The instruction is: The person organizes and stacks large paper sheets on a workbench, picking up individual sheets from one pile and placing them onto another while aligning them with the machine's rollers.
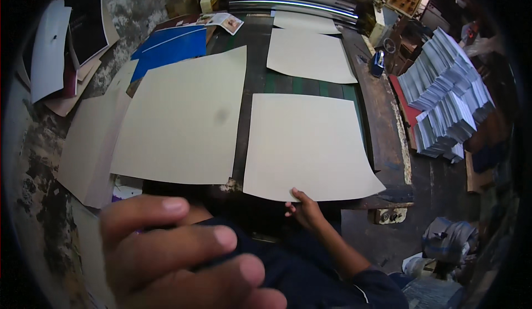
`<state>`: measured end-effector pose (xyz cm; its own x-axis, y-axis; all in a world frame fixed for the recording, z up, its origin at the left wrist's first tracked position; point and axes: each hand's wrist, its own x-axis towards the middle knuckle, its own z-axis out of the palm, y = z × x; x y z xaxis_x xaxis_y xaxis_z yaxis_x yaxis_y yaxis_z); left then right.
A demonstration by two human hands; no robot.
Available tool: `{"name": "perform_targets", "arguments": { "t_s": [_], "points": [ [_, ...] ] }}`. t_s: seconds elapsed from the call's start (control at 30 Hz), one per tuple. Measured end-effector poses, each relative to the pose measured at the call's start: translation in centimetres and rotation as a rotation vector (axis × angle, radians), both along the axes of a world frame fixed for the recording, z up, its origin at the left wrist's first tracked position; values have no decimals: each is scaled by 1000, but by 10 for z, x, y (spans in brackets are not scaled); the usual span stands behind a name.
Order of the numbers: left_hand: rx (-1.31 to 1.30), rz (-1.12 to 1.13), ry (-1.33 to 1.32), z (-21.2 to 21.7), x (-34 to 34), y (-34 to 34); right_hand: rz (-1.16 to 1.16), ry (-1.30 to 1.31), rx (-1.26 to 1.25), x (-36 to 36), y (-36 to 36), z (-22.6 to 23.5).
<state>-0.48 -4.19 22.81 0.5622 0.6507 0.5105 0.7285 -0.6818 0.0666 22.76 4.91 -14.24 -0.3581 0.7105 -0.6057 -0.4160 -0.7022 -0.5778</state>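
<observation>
A large cream sheet of board [305,142] lies on the dark machine bed in front of me. My right hand [305,209] pinches its near edge, thumb on top and fingers underneath. Close to the camera, at the lower left, my left hand [183,253] is raised with its fingers apart and slightly bent, nothing visible in them. Its palm is out of sight. Farther along the bed, a second cream sheet [310,54] lies short of the metal rollers [293,5]. To the left is a stack of cream boards [183,120], its top sheet bearing a dark smudge.
A blue sheet [172,48] and a printed leaflet [224,22] lie at the far left. Tall paper stacks [443,87] stand on the right. A small dark-blue object [378,63] sits on the bed's right border, and a control box [390,216] is fixed at its near right corner.
</observation>
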Motion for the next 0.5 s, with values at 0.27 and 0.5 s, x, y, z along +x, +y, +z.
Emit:
{"name": "perform_targets", "arguments": {
  "t_s": [0.27,0.5],
  "points": [
    [413,-46,-185,-33,-22,-18,-33,77,22,1,72,-16],
    [28,374,-451,-135,-41,81,-122,128,107,4,141,-20]
  ]
}}
